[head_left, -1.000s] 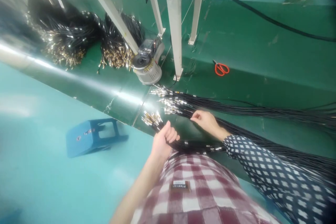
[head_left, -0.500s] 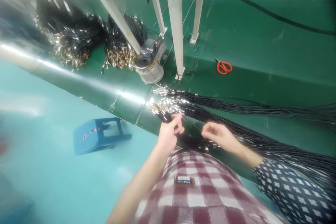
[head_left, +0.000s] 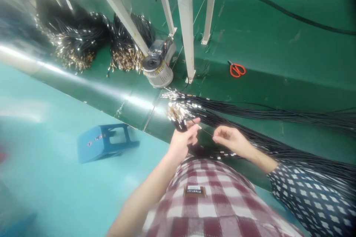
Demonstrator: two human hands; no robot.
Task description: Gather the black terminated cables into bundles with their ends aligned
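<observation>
My left hand (head_left: 182,141) is closed around a bunch of black cables with gold plug ends (head_left: 178,114) at the near edge of the green table (head_left: 250,85). My right hand (head_left: 230,139) pinches a single thin black cable (head_left: 204,131) that runs across to the left hand. A long spread of black cables (head_left: 278,116) lies on the table, running off to the right.
Piles of black cables with gold ends (head_left: 75,46) lie at the far left. A round grey machine (head_left: 157,68) stands by white frame legs (head_left: 186,26). Orange scissors (head_left: 236,69) lie further back. A blue stool (head_left: 104,146) stands on the teal floor.
My left hand has lifted the cable bunch up and to the right. My right hand left the spread of cables, drew back and now pinches one cable close to the left hand.
</observation>
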